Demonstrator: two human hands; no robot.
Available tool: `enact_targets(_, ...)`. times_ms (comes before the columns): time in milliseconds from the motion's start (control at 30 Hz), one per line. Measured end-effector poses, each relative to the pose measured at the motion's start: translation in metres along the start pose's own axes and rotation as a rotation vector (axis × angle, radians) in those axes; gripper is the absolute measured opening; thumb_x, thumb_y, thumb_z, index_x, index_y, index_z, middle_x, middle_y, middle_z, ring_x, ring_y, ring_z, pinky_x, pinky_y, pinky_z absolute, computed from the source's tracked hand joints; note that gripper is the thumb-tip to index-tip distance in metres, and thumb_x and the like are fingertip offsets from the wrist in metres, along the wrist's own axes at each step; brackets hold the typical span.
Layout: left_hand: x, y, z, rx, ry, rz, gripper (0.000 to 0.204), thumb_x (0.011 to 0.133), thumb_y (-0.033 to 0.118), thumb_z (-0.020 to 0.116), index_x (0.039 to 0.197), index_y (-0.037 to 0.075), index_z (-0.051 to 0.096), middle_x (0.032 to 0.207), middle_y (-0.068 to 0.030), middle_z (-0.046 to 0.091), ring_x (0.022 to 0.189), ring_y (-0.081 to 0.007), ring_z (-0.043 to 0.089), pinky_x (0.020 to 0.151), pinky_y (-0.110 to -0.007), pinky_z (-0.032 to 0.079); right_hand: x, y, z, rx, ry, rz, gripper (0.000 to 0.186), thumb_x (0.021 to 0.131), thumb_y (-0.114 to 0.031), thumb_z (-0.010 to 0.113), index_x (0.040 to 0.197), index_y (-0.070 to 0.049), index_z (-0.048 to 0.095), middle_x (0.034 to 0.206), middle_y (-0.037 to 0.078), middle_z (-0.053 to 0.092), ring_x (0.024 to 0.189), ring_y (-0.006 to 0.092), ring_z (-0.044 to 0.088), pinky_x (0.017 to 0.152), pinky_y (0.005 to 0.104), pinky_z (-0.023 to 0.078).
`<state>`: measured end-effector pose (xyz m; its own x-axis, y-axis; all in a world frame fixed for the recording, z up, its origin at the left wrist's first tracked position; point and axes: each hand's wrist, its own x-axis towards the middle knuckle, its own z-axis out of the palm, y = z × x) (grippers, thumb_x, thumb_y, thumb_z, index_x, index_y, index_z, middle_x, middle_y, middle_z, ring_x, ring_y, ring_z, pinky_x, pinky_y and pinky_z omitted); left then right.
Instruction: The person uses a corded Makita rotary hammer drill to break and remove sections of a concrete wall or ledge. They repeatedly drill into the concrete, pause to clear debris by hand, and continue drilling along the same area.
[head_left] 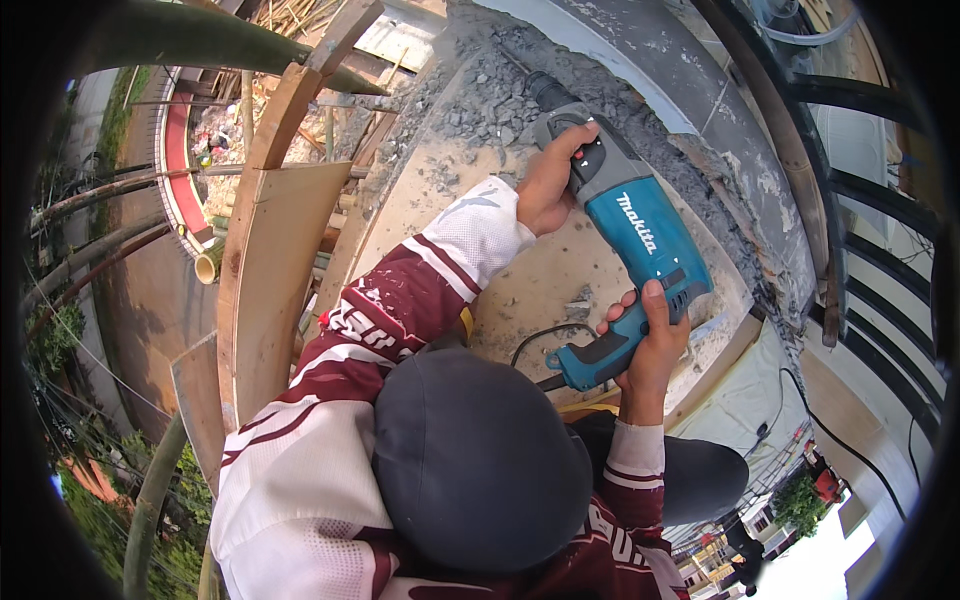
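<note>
A teal and grey rotary hammer drill (665, 245) lies slantwise across the upper middle of the head view. My left hand (550, 182) is closed round its grey front housing, the thumb lying near the top. At the back, my right hand (652, 352) wraps the handle; part of its fingers is hidden behind the grip. The thin bit (514, 60) points up and left into grey broken rubble (478, 100) along the wall's base. Whether its tip touches the concrete I cannot tell. Beneath the drill is a dusty, pale board (510, 285) strewn with chips.
A black power cord (545, 335) loops from the handle. Wooden planks (285, 270) stand along the left edge, with bamboo poles (100, 190) and lower ground beyond. Black metal railings (885, 270) and a grey slab edge (700, 75) flank the right.
</note>
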<state>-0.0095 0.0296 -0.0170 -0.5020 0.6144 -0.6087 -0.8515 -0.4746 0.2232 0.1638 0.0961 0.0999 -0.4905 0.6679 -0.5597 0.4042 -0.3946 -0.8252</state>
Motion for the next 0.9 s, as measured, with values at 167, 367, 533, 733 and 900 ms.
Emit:
enact_targets(167, 0.015, 0.011, 0.002, -0.168, -0.03, 0.065, 0.036, 0.095, 0.037, 0.07, 0.116, 0.009, 0.061, 0.108, -0.0075, 0.069, 0.1, -0.0231, 0.068, 0.098, -0.045, 0.052, 0.016, -0.021, 0.008, -0.035, -0.046, 0.011, 0.029, 0.096, -0.018, 0.07, 0.111, 0.0, 0.055, 0.082, 0.01, 0.063, 0.064, 0.0187, 0.067, 0.051, 0.0329, 0.06)
enact_targets(367, 0.015, 0.059, -0.023, -0.217, -0.063, 0.128, 0.049, 0.098, 0.048, 0.054, 0.123, 0.008, 0.062, 0.118, -0.0151, 0.07, 0.11, -0.0339, 0.068, 0.102, -0.053, 0.051, 0.011, -0.015, 0.066, -0.081, -0.279, -0.182, 0.043, 0.091, -0.005, 0.074, 0.123, 0.002, 0.046, 0.094, 0.012, 0.066, 0.074, 0.0175, 0.069, 0.061, 0.0315, 0.06)
enact_targets(533, -0.02, 0.051, -0.036, -0.252, -0.212, 0.111, 0.049, 0.099, 0.048, 0.055, 0.128, 0.009, 0.061, 0.123, -0.013, 0.069, 0.117, -0.0299, 0.065, 0.106, -0.048, 0.049, -0.025, -0.013, 0.054, -0.141, -0.272, -0.254, 0.053, 0.091, 0.0, 0.069, 0.135, 0.003, 0.039, 0.11, 0.017, 0.066, 0.092, 0.0228, 0.071, 0.074, 0.032, 0.061)
enact_targets(733, -0.058, -0.004, -0.009, -0.196, -0.35, -0.173, 0.048, 0.1, 0.045, 0.06, 0.133, 0.011, 0.059, 0.128, -0.0077, 0.067, 0.12, -0.0233, 0.063, 0.107, -0.045, 0.046, -0.076, -0.014, -0.017, -0.134, -0.062, -0.185, 0.057, 0.089, 0.001, 0.067, 0.138, 0.002, 0.039, 0.11, 0.021, 0.066, 0.092, 0.0286, 0.072, 0.071, 0.0384, 0.064)
enact_targets(900, -0.059, -0.042, -0.006, -0.058, -0.361, -0.367, 0.046, 0.099, 0.041, 0.065, 0.134, 0.012, 0.058, 0.128, -0.0037, 0.067, 0.119, -0.0194, 0.062, 0.108, -0.042, 0.044, -0.098, 0.02, -0.056, -0.002, 0.046, -0.169, 0.054, 0.089, 0.002, 0.066, 0.137, 0.002, 0.042, 0.105, 0.02, 0.066, 0.085, 0.0263, 0.071, 0.066, 0.0362, 0.064)
